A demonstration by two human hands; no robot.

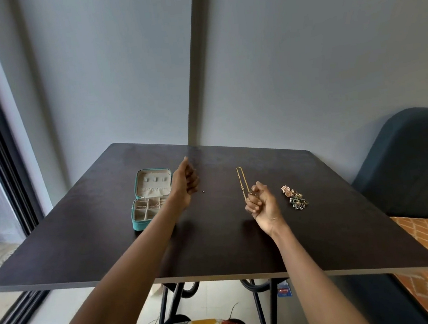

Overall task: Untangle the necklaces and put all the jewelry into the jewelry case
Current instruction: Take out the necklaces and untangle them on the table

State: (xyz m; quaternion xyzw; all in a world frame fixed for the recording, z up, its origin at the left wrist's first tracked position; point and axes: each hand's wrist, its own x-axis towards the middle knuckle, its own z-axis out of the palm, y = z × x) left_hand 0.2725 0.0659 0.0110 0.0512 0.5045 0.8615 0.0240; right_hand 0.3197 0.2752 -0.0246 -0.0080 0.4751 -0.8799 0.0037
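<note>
Gold necklace (242, 182) stretched on the dark tabletop (84, 244), long axis running from the near edge toward the far wall, doubled into a narrow loop with the closed bend at the far end. Near end meeting the right hand (261, 204); fingers (253, 205) curled into a loose fist, tips seeming to pinch the chain's near end, though too small to confirm the exact contact. Left hand (186, 182) raised above the tabletop just right of the jewelry case (150, 198), fingers curled inward, thumb side up; possibly pinching a very fine chain, but nothing legible in the grip, so cannot tell. Tiny dark bead or pendant (203, 191) visible just right of the left wrist, hanging or lying between the two hands, unclear which.

Teal jewelry case open at left of centre, long axis pointing toward the far wall, lid laid back flat at the far side, beige lining, divided compartments in the near half holding some fine chain. Heap of small jewelry (293, 197) (rose-gold and green pieces with pale beads) lying right of the right hand, apart from it.

Small blue-and-red tag (283, 290) hanging under the tabletop edge; printing too small to read.
</note>
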